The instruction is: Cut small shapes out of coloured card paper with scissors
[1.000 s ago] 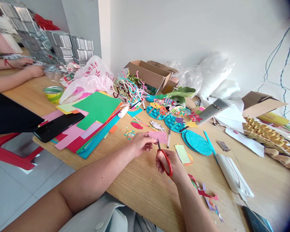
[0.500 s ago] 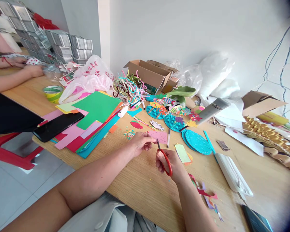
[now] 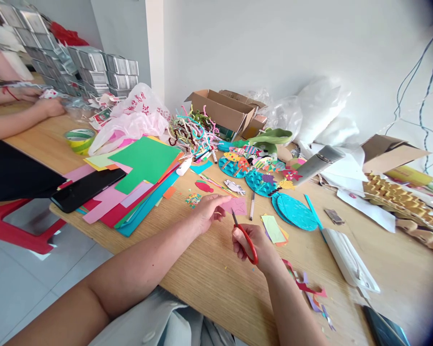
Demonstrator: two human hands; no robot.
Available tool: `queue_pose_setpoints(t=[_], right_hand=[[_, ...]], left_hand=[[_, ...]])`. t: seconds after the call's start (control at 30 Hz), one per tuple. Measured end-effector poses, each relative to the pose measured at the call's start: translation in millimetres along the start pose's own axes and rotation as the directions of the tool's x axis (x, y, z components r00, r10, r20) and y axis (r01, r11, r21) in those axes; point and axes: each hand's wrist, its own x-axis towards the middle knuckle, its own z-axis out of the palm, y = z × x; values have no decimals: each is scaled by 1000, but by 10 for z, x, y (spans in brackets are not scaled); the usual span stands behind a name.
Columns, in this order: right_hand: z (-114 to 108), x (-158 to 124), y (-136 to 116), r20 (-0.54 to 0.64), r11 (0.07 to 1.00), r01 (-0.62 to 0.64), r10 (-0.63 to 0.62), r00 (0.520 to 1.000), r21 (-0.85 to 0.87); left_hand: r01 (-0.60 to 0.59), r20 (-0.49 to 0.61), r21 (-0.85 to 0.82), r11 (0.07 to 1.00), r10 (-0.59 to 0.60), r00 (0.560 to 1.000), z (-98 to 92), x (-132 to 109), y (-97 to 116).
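My right hand [image 3: 257,244] is closed round the red handles of a pair of scissors [image 3: 242,234]; the blades point up and left into a small pink paper cut-out [image 3: 235,205]. My left hand [image 3: 208,210] pinches the left edge of that pink piece, holding it just above the wooden table [image 3: 209,269]. Both hands work near the table's front edge, with paper scraps [image 3: 306,288] lying to the right of my right wrist.
A stack of coloured paper sheets [image 3: 140,178] with a black phone [image 3: 84,188] lies at left. Teal decorated discs [image 3: 296,211], pens, pipe cleaners [image 3: 191,129], cardboard boxes [image 3: 220,110] and a white power strip [image 3: 350,259] crowd the table. Another person's arms [image 3: 18,117] rest at far left.
My left hand and the pink paper have turned slightly, and the scissors have shifted a little left into the paper. The other person's hands moved slightly.
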Motion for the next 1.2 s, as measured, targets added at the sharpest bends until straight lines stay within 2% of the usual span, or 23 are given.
queue_pose_setpoints(t=[0.13, 0.37, 0.53, 0.83, 1.2], right_hand=[[17, -7, 8, 67, 998, -38, 41, 997, -42], [-2, -17, 9, 107, 998, -39, 45, 993, -50], [-12, -14, -6, 108, 999, -30, 33, 994, -33], [-44, -10, 38, 178, 998, -48, 55, 983, -41], [-41, -28, -11, 190, 997, -51, 60, 980, -53]], left_hand=[[-76, 51, 4, 997, 76, 996, -28, 36, -15], [-105, 128, 42, 994, 99, 987, -54, 39, -22], [-88, 117, 86, 992, 78, 990, -46, 19, 15], [-48, 141, 49, 998, 41, 989, -27, 17, 46], [-30, 133, 68, 997, 21, 991, -46, 25, 40]])
